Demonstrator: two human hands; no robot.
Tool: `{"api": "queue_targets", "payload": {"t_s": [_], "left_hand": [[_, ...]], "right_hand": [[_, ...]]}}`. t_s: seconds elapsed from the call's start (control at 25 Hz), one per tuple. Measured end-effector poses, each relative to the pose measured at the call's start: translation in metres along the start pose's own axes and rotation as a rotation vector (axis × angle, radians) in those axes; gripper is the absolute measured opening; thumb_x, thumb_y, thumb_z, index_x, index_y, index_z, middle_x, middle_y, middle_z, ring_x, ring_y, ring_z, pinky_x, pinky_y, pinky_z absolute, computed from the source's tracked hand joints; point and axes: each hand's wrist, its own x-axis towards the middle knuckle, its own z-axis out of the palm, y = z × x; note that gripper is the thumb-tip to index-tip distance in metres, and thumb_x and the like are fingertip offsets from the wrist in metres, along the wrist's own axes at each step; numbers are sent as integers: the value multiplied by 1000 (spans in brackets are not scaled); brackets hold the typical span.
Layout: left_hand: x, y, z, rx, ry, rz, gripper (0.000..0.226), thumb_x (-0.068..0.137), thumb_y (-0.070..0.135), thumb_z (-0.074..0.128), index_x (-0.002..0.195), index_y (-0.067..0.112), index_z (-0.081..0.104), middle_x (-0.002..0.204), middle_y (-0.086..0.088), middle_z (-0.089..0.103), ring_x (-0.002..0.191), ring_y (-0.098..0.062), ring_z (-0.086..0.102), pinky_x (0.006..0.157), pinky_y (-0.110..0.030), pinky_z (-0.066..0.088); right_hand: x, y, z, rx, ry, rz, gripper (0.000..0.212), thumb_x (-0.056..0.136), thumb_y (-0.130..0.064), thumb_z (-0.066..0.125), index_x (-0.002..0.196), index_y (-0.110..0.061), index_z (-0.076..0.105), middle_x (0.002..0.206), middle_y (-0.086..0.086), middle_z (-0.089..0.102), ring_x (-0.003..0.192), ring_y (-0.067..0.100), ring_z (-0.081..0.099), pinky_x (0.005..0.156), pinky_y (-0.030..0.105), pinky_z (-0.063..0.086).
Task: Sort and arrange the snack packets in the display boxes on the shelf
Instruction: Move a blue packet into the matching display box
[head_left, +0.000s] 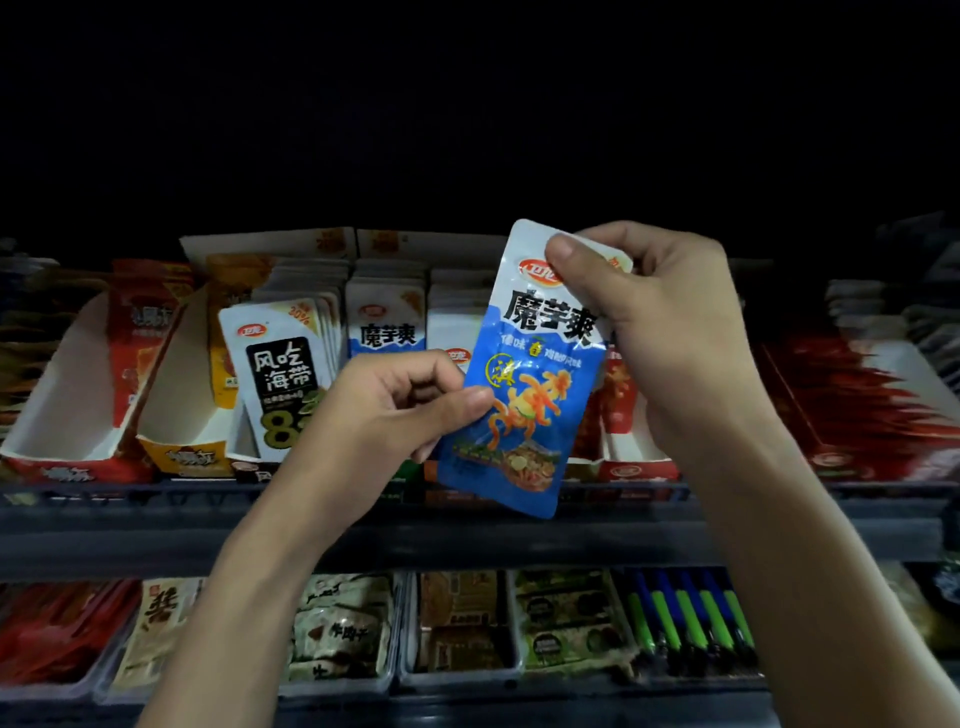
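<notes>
The left hand (395, 410) pinches the lower left edge of a blue-and-white foil snack packet (524, 395), thumb on the printed face. The right hand (654, 322) pinches the packet's top edge, thumb likewise in front. The packet is held in the air, upright with a slight tilt, in front of the dark shelf (156, 519) and not yet in any box. Below the packet, clear trays (457, 623) on a lower level hold mixed snack goods. Directly behind the packet and just to its left, a white cardboard display box (387, 317) holds a standing row of packets with the same blue-and-white print; this is judged the likely destination. Further left of the packet, a white packet with a black label (283, 374) stands at the front of its row. Beyond it, an orange-fronted box (176, 410) and a red-fronted box (67, 395) each show a bare white interior at the front. Right of the packet lie red packets (857, 405), blurred. Assessment: sorting is in progress; several rows stand in order, one packet is in hand, and the left boxes remain partly unfilled.
</notes>
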Motion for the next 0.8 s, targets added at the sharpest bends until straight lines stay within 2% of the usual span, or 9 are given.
{"api": "queue_targets", "payload": {"t_s": [0.08, 0.16, 0.24, 0.32, 0.4, 0.44, 0.56, 0.68, 0.8], "left_hand": [[3, -2, 10, 17, -25, 26, 24, 76, 29, 72, 57, 18, 61, 48, 4, 44, 45, -8, 35, 44, -17, 26], [6, -3, 19, 40, -28, 33, 26, 74, 35, 73, 57, 19, 61, 48, 3, 44, 47, -10, 35, 45, -22, 26], [7, -3, 28, 55, -3, 33, 26, 73, 33, 74, 57, 17, 61, 48, 3, 44, 48, -11, 36, 46, -22, 27], [10, -4, 38, 98, 49, 41, 28, 75, 34, 73, 61, 13, 61, 52, -5, 46, 51, -13, 37, 46, -26, 28], [13, -7, 49, 196, 111, 74, 29, 80, 36, 74, 65, 15, 62, 57, -9, 53, 53, -16, 40, 47, -31, 30], [15, -7, 55, 257, 141, 99, 28, 83, 36, 72, 65, 17, 62, 57, -5, 56, 52, -16, 42, 47, -32, 32], [17, -6, 75, 415, 181, 210, 25, 88, 32, 67, 67, 19, 62, 54, 7, 57, 47, -6, 44, 45, -21, 31], [20, -4, 90, 517, 186, 317, 14, 90, 27, 65, 77, 23, 66, 58, 15, 58, 53, -3, 53, 47, -10, 31], [25, -12, 105, 667, 133, 312, 7, 89, 30, 65, 94, 29, 69, 75, 24, 61, 65, 4, 56, 58, -15, 41]], "right_hand": [[-1, 1, -12, 7, 17, 17, 13, 90, -17, 70, 80, -10, 68, 68, 0, 71, 64, 17, 67, 59, 40, 53], [-2, 2, -22, -8, 30, 33, 13, 90, -18, 70, 80, -10, 69, 68, 1, 71, 63, 16, 67, 59, 39, 54], [-2, 2, -34, -45, 34, 30, 14, 90, -19, 70, 77, -14, 69, 67, -1, 71, 62, 12, 66, 55, 31, 51], [-2, 2, -45, -60, 35, 48, 11, 90, -19, 69, 82, -12, 69, 64, -5, 69, 55, 3, 61, 51, 20, 46], [-1, 3, -58, -33, 0, 135, 11, 92, -20, 67, 93, -9, 67, 61, -10, 66, 42, -1, 48, 41, 12, 35], [-1, 5, -63, -17, -35, 184, 13, 92, -23, 66, 94, -11, 66, 66, -8, 67, 40, 1, 42, 38, 12, 29], [-2, 12, -77, 0, -88, 231, 14, 94, -28, 63, 89, -15, 65, 82, 5, 70, 44, 5, 44, 38, 15, 24], [0, 13, -93, 54, 12, 140, 13, 93, -22, 64, 93, -10, 68, 79, 4, 70, 47, 4, 50, 37, 15, 28], [5, 14, -121, 75, 239, -13, 9, 94, -17, 64, 95, -9, 67, 72, 0, 65, 47, 3, 49, 42, 18, 31]]}}
